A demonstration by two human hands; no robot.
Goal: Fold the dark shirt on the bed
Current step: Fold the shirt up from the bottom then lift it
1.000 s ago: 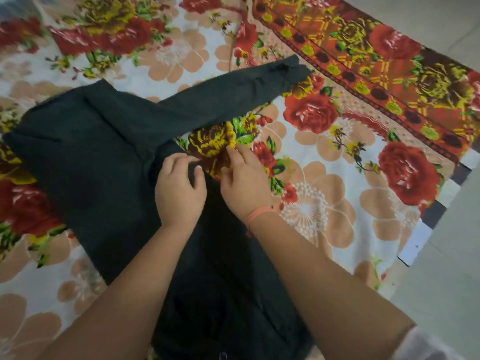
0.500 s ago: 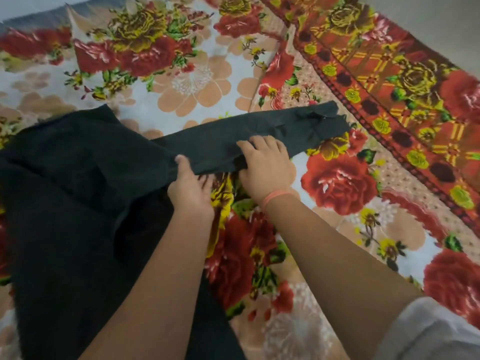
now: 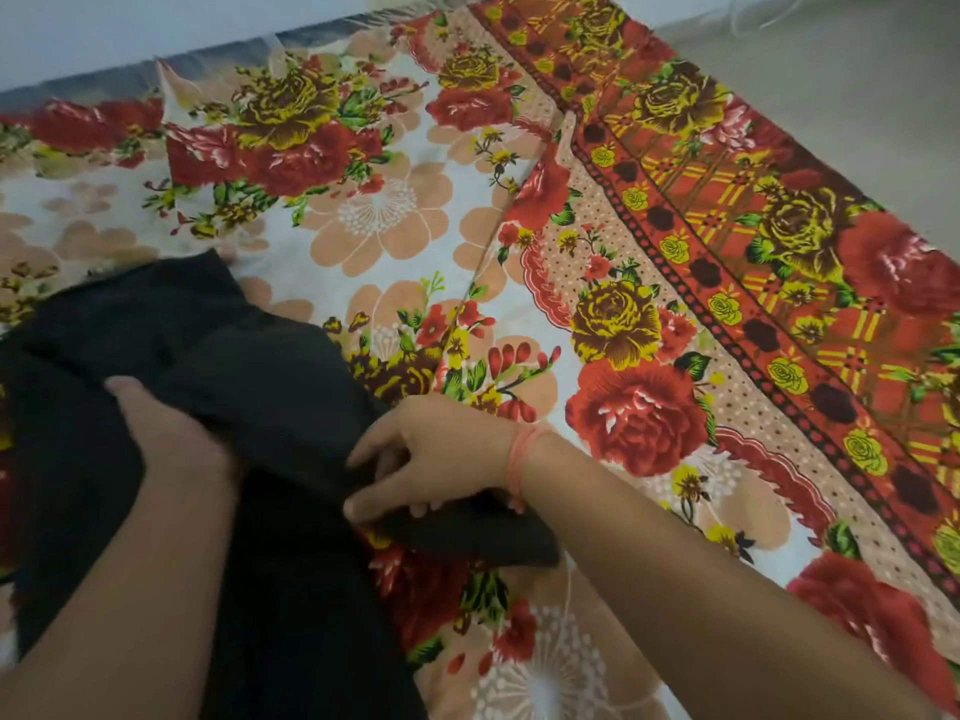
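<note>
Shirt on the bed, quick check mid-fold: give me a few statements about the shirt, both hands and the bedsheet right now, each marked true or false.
1. The shirt is dark and lies on a floral bedsheet. True.
2. The right hand is clear of the cloth. False: its fingers grip a dark fold of the shirt, the sleeve by the look of it.
3. The left hand is on the shirt. True, it holds the fabric.
4. The sleeve lies stretched out flat toward the sheet's red patterned border. False: it is drawn in near the body of the shirt, by the right hand.
5. A thin orange band sits on the left wrist. False: it is on the right wrist.
</note>
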